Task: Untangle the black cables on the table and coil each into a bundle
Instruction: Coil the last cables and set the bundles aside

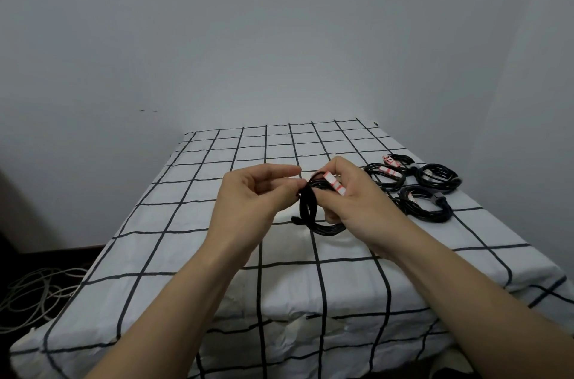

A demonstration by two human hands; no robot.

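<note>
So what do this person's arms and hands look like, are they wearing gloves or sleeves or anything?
Nothing is worn on them that the picture shows. The left hand and the right hand are bare, with no gloves. No ring, watch or bracelet shows on the fingers or wrists. The left forearm and the right forearm are bare down to the picture's bottom edge, so no sleeve is in view.
</note>
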